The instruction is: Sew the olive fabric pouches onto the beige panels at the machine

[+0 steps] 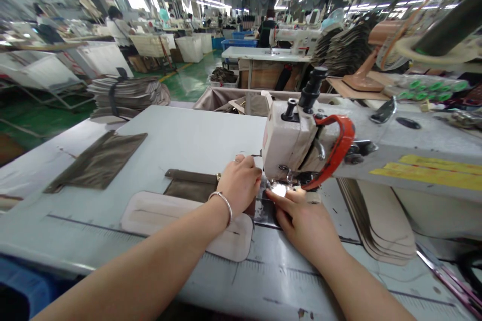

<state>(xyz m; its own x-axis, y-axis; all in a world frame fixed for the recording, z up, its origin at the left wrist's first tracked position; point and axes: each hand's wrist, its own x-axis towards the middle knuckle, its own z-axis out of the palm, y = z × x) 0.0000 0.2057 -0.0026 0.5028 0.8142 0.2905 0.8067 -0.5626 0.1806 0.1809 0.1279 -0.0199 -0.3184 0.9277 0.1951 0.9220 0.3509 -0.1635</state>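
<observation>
My left hand (241, 185), with a bracelet at the wrist, is closed just left of the sewing machine's needle area; what its fingertips pinch is hidden. A dark brown fabric piece (194, 185) lies beside and partly behind this hand. Under my left forearm rests a pale rounded panel (158, 213) with a slit line. My right hand (307, 223) lies low beneath the sewing machine head (288, 140), its index finger and thumb apart at the lit presser foot. Any material under those fingers is too small to make out.
Another brown fabric piece (101, 160) lies at the table's left. Stacked pale panels (391, 220) sit under the machine arm, scissors (444, 271) at right. A tied bundle (126, 95) stands behind left; a fan (376, 50) stands behind right. People work farther back.
</observation>
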